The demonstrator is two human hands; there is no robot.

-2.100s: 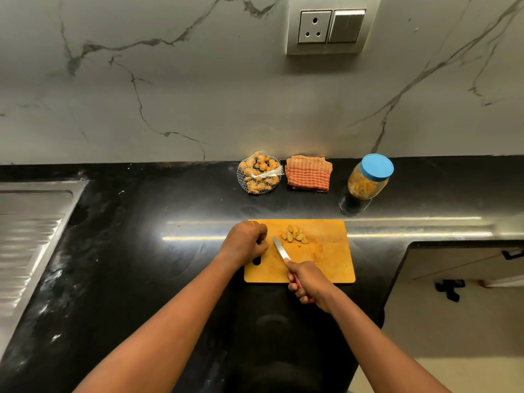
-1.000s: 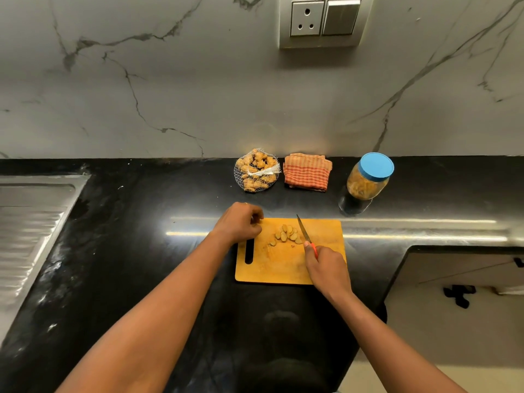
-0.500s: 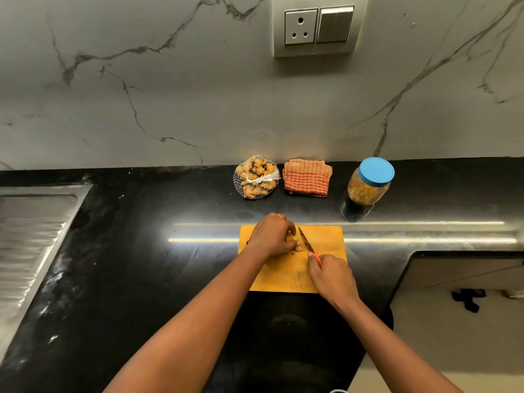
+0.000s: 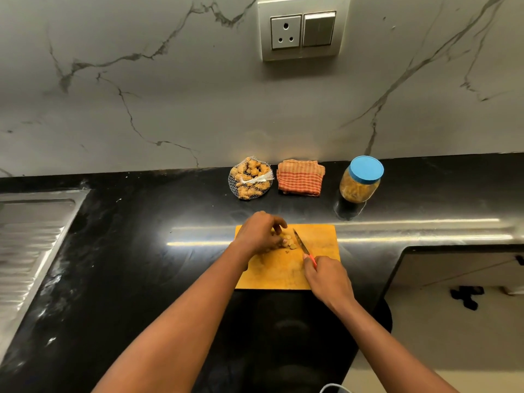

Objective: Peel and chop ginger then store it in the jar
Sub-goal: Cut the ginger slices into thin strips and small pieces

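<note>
Now, head view: left hand (image 4: 259, 234) curled over ginger slices (image 4: 287, 241) on board (image 4: 320, 239), pinning them. Right hand (image 4: 327, 280) grips knife (image 4: 301, 242), blade just beside slices. Behind, jar (image 4: 360, 181), lid on, right of cloth (image 4: 300, 177) and net bag (image 4: 251, 178).

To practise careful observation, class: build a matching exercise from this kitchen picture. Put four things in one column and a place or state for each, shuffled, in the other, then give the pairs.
Things:
1. jar
2. knife
3. net bag of ginger
4. cloth

Places or states:
A. leftmost of the three things by the wall
B. closed with a blue lid
C. folded, between the other two by the wall
D. held in the right hand, blade over the cutting board

Pairs: 1-B, 2-D, 3-A, 4-C.
</note>
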